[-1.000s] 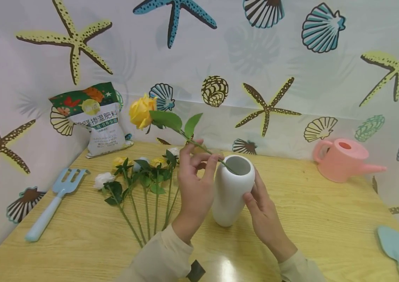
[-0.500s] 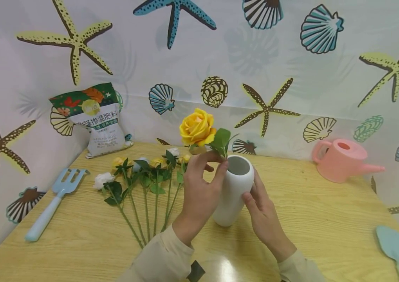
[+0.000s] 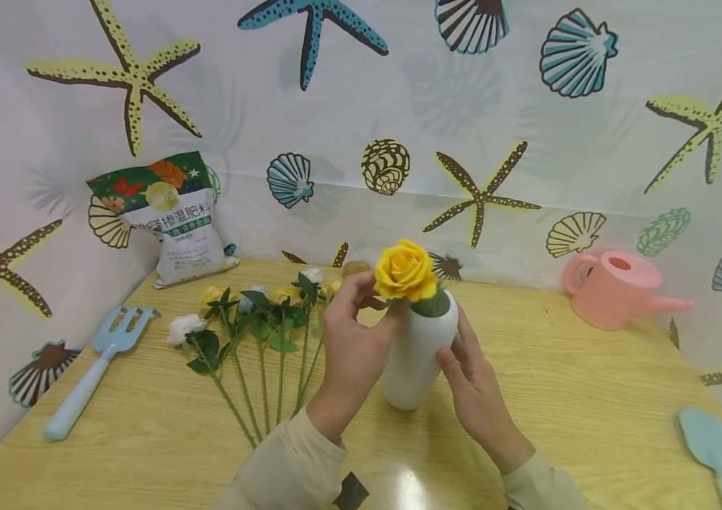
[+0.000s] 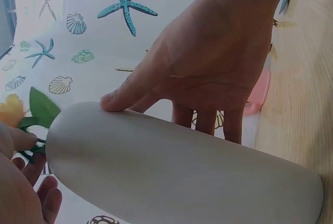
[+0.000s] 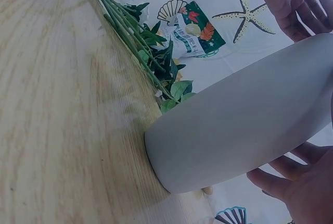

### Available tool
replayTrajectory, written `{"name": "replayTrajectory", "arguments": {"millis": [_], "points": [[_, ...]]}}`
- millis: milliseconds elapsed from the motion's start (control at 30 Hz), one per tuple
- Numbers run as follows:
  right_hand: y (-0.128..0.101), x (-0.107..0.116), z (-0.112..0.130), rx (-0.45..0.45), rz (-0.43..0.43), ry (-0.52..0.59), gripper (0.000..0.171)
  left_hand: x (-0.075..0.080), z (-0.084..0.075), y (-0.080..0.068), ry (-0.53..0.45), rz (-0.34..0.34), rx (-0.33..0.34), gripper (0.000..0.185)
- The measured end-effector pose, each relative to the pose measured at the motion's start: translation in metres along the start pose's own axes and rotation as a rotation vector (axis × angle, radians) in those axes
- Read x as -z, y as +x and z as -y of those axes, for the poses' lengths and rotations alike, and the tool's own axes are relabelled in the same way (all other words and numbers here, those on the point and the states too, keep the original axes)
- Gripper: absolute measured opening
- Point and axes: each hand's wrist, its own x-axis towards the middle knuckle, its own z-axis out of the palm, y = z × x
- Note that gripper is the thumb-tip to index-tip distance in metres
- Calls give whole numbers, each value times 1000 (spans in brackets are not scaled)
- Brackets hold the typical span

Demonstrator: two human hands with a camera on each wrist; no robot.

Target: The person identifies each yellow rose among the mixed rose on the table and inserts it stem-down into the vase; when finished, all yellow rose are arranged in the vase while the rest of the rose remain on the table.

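Yellow green-leaved rose [image 3: 404,269] brought lower, now over mouth of smooth white tapering vase [image 3: 408,365]; stem likely mostly inside. Your left hand [image 3: 356,347] pinches stem by rim; your right hand [image 3: 477,389] curls fingers round vase, base on pale wooden counter [image 3: 590,418].

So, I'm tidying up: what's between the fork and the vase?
In the head view, loose flowers lie between the fork and the vase, with the left grip between them and the vase.
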Motion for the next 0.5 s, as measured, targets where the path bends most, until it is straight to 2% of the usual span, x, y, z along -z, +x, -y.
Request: {"name": "replayTrajectory", "arguments": {"millis": [333, 500], "points": [[1, -1, 1, -52, 14, 5, 64, 2, 2, 2, 13, 41, 6, 31], [0, 0, 0, -59, 14, -2, 64, 9, 7, 5, -18, 118, -32, 35]]}}
